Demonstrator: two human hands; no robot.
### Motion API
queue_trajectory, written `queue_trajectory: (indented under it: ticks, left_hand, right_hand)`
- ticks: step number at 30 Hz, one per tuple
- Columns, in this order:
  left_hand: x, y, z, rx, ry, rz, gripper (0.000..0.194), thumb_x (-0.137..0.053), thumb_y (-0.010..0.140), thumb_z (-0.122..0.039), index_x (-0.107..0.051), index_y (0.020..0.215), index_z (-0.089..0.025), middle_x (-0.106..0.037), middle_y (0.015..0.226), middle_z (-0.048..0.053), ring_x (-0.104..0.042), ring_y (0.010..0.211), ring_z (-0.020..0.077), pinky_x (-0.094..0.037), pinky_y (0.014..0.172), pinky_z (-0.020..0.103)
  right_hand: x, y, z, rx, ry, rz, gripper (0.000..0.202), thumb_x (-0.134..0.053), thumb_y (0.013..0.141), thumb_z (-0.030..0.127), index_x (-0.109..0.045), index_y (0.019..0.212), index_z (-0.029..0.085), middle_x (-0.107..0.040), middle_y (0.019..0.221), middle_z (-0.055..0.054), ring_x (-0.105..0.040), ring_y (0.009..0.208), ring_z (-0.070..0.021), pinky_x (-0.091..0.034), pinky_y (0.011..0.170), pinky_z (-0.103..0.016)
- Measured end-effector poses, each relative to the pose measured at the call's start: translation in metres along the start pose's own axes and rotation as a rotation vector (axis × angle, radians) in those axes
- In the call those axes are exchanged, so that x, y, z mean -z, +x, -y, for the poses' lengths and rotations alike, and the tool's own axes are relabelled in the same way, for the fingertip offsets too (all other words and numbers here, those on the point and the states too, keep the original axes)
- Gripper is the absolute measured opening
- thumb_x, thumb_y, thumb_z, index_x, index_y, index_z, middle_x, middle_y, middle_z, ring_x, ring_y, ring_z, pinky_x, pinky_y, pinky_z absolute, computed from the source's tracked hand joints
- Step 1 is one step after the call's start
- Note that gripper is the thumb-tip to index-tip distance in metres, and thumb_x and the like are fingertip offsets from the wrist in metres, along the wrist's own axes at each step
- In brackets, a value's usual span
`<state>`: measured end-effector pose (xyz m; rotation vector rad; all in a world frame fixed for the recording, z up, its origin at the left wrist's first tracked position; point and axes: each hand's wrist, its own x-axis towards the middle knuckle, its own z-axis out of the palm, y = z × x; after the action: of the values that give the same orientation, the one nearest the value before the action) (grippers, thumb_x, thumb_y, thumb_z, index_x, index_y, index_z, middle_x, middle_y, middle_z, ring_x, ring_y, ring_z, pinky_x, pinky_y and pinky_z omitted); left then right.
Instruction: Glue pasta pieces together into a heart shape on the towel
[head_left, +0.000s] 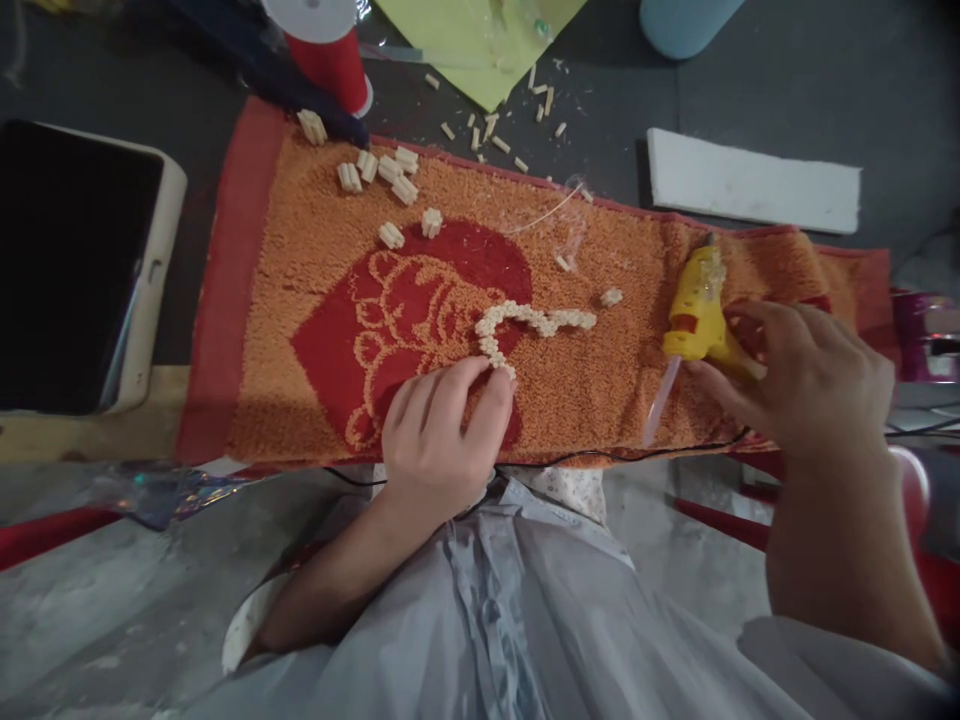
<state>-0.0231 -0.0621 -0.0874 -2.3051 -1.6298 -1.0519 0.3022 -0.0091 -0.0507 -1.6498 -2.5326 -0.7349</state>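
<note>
On the orange and red towel (600,380) lies a curved, hook-shaped chain of small cream pieces (536,318). My left hand (442,430) pinches the chain's lower end between thumb and forefinger. To the right, a yellow glue gun (697,305) rests on the towel, its nozzle pointing away from me and a clear glue stick (661,402) sticking out of its back. My right hand (802,375) has its thumb and fingers around the glue gun's handle. One loose cream piece (612,297) sits beyond the chain's right end.
Several cream bundles (390,168) lie at the towel's upper left, with stick bits (491,125) beyond. Around the towel are a phone (75,270), a red spool (330,70), yellow-green paper (480,40) and a white strip (754,183). A black cord (637,455) runs along the near edge.
</note>
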Motion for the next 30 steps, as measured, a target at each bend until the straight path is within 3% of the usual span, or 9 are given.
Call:
queue_trajectory:
  ticks: [3,6,8,10,12,15,20,30]
  left_hand:
    - [0.000,0.000,0.001,-0.006,-0.005,0.000,0.022,-0.073,0.080,-0.017,-0.066,0.101,-0.017,-0.074,0.097,0.006,-0.066,0.080,0.0177,-0.048,0.074,0.031]
    - [-0.001,0.000,0.000,-0.003,0.003,-0.006,0.021,-0.073,0.081,-0.017,-0.066,0.101,-0.018,-0.074,0.095,0.005,-0.066,0.080,0.0172,-0.048,0.074,0.030]
    - [-0.001,0.000,0.000,0.006,0.009,-0.009,0.020,-0.073,0.080,-0.017,-0.066,0.100,-0.018,-0.074,0.094,0.005,-0.066,0.080,0.0169,-0.048,0.074,0.030]
    - [0.000,0.000,-0.001,0.013,0.015,-0.003,0.018,-0.072,0.081,-0.017,-0.066,0.098,-0.019,-0.074,0.094,0.005,-0.067,0.080,0.0168,-0.049,0.074,0.030]
    - [0.000,0.000,-0.001,0.014,0.023,0.002,0.016,-0.070,0.082,-0.018,-0.066,0.097,-0.020,-0.074,0.095,0.005,-0.067,0.080,0.0168,-0.049,0.074,0.030]
    - [0.000,0.000,0.000,0.005,0.024,0.004,0.018,-0.070,0.083,-0.017,-0.066,0.100,-0.020,-0.075,0.095,0.006,-0.068,0.080,0.0170,-0.051,0.075,0.030]
    - [0.002,-0.002,0.001,0.000,0.012,0.023,0.024,-0.072,0.081,-0.016,-0.067,0.104,-0.018,-0.075,0.099,0.007,-0.068,0.085,0.0182,-0.051,0.077,0.031]
    - [0.004,0.003,0.000,-0.043,0.081,0.069,0.025,-0.067,0.084,-0.015,-0.068,0.108,-0.022,-0.072,0.091,0.004,-0.064,0.078,0.0148,-0.047,0.072,0.029]
  right_hand:
    - [0.016,0.016,0.000,0.072,0.106,-0.087,0.042,-0.048,0.090,0.050,-0.066,0.103,0.014,-0.066,0.073,-0.007,-0.060,0.064,-0.0213,-0.042,0.053,-0.031]
    - [0.036,0.050,0.018,0.168,0.340,-0.163,0.018,-0.055,0.089,0.032,-0.064,0.098,0.019,-0.065,0.071,-0.003,-0.060,0.063,-0.0176,-0.047,0.062,-0.030]
    - [0.047,0.080,0.039,0.295,0.492,-0.103,0.010,-0.056,0.090,0.026,-0.065,0.094,0.022,-0.065,0.075,-0.003,-0.062,0.071,-0.0183,-0.048,0.066,-0.031]
    - [0.051,0.109,0.061,0.467,0.631,0.034,0.015,-0.053,0.093,0.023,-0.065,0.102,0.020,-0.069,0.089,-0.008,-0.064,0.084,-0.0204,-0.050,0.076,-0.034]
    - [0.047,0.134,0.080,0.645,0.695,0.125,0.024,-0.047,0.096,0.024,-0.066,0.110,0.016,-0.067,0.100,-0.013,-0.062,0.095,-0.0242,-0.049,0.083,-0.038]
    - [0.031,0.157,0.096,0.787,0.803,0.265,0.030,-0.045,0.098,0.027,-0.067,0.115,0.016,-0.064,0.108,-0.013,-0.060,0.101,-0.0248,-0.048,0.089,-0.041]
    - [0.013,0.163,0.102,0.852,0.908,0.345,0.029,-0.046,0.098,0.028,-0.070,0.111,0.017,-0.063,0.103,-0.010,-0.060,0.098,-0.0220,-0.047,0.086,-0.038]
    - [0.017,0.166,0.105,0.853,0.829,0.371,0.030,-0.042,0.097,0.022,-0.071,0.103,0.018,-0.065,0.101,-0.009,-0.061,0.093,-0.0209,-0.047,0.079,-0.036]
